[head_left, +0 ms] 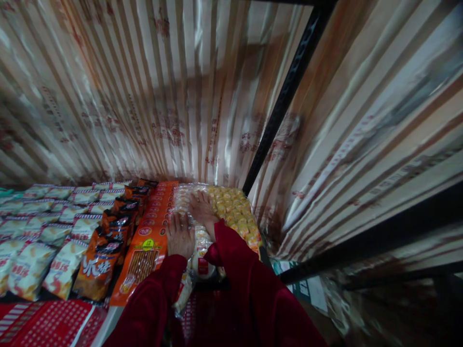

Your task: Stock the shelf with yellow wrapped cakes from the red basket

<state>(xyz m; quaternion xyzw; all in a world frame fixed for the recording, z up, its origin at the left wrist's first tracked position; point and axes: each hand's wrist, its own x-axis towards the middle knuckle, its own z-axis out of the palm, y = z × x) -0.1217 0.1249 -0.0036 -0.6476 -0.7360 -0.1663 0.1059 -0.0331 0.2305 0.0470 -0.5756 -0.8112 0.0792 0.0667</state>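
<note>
My left hand (180, 235) lies flat, fingers spread, over the seam between the orange snack packets (139, 265) and a row of clear-wrapped pale packages (203, 250). Farther back, my right hand (202, 208) rests open on the same clear-wrapped row, its fingertips pointing to the back left. Yellow wrapped packages (235, 212) stand in rows just right of that hand. Neither hand grasps anything. Near my left sleeve, another clear-wrapped packet (184, 291) sticks out at the front edge, partly hidden.
Orange-and-black snack bags (97, 267) and several rows of white snack bags (31, 267) fill the left of the shelf. Behind hangs striped plastic-wrapped sheeting (181, 96). A black metal post (284, 101) rises at the back right corner. A dark rail (379, 233) runs along the right.
</note>
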